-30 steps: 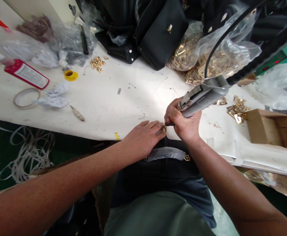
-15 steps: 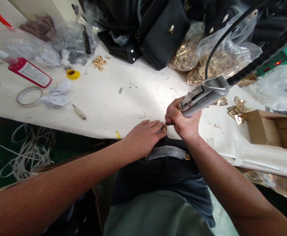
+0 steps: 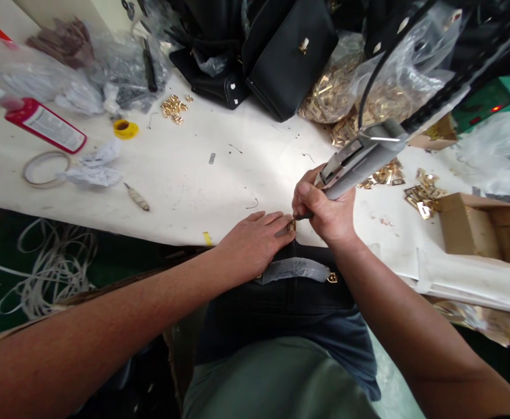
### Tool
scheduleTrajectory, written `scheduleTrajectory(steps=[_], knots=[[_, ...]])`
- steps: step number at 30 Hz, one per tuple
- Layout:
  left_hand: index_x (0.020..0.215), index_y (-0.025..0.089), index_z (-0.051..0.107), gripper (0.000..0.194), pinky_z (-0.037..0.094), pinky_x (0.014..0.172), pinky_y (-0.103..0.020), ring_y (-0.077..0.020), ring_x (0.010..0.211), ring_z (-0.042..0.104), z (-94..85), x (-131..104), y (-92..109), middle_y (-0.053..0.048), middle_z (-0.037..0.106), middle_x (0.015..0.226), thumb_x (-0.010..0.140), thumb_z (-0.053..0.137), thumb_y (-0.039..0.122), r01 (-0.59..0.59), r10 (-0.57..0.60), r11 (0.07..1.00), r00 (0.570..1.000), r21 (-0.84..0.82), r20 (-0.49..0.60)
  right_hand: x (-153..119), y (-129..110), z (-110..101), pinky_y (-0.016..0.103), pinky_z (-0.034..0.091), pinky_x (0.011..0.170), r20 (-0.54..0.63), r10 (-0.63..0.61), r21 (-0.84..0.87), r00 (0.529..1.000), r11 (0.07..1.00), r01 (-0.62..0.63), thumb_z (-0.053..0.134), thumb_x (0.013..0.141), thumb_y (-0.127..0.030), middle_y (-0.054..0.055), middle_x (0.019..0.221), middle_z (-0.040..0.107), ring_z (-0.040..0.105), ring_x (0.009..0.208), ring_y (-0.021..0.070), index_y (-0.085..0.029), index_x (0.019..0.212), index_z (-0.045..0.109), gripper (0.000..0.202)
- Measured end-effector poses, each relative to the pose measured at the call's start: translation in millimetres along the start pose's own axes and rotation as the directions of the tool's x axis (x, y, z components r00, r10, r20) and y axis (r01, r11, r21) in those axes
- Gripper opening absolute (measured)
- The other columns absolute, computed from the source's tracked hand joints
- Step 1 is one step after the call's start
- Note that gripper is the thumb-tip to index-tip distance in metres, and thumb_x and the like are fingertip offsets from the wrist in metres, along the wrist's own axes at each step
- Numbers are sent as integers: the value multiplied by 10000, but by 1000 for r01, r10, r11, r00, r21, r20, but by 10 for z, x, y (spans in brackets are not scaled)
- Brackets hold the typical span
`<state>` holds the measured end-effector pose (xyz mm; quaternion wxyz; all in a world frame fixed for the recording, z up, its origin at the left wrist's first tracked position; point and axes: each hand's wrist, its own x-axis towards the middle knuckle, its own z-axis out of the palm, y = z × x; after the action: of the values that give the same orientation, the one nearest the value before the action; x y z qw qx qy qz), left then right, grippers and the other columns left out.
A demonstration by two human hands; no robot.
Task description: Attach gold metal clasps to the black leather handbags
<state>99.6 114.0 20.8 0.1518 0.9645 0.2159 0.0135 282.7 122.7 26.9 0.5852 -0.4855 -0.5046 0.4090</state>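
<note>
My right hand (image 3: 325, 206) is closed around a grey power screwdriver (image 3: 364, 157), whose tip points down at a small gold fitting (image 3: 291, 226). That fitting sits at the upper edge of a black bag (image 3: 311, 297) at the table's front edge, against my body. My left hand (image 3: 257, 244) lies over the bag's upper left part, fingertips beside the fitting, thumb and fingers a little apart. A plastic-wrapped handle (image 3: 298, 270) with a gold ring (image 3: 332, 277) at its right end runs across the bag.
Black bags (image 3: 290, 58) and plastic bags of gold plates (image 3: 333, 99) stand at the back. Left are a red bottle (image 3: 48, 125), tape roll (image 3: 45, 170) and awl (image 3: 138, 199). Loose gold plates (image 3: 423, 195) and a cardboard box (image 3: 477, 227) lie right.
The screwdriver's body has tilted slightly, and its cable has shifted a little. Both hands stay in nearly the same place at the fitting. The view has moved slightly.
</note>
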Motion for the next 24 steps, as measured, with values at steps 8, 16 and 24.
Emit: scheduleTrajectory(steps=[8,16,24], knots=[[1441,241,549,434,378,1196,-457,-260,1477,404,36,-10,-26,-86,485,1580,1008,527,217,-7,7,999,1000,-35,-8,-22,65,-12,276,418,379,-56,-64,82,996,994,69,825,783,-514,-50,506,521,484,392,117,-231,606,557,428],[1406,260,588,442,405,1181,-474,-274,1456,418,54,0,-43,-74,500,1560,970,578,184,-11,9,998,1000,-59,-27,-27,64,-33,274,397,388,-31,-26,74,999,997,29,820,787,-516,-48,498,522,497,408,121,-218,639,576,413],[1391,235,599,395,457,1099,-474,-293,1261,510,90,-8,0,-120,575,1365,1000,543,220,19,-21,999,998,-25,-57,-42,35,-30,273,432,445,-64,-49,6,997,999,49,813,794,-513,-29,547,549,520,467,120,-216,607,557,434]])
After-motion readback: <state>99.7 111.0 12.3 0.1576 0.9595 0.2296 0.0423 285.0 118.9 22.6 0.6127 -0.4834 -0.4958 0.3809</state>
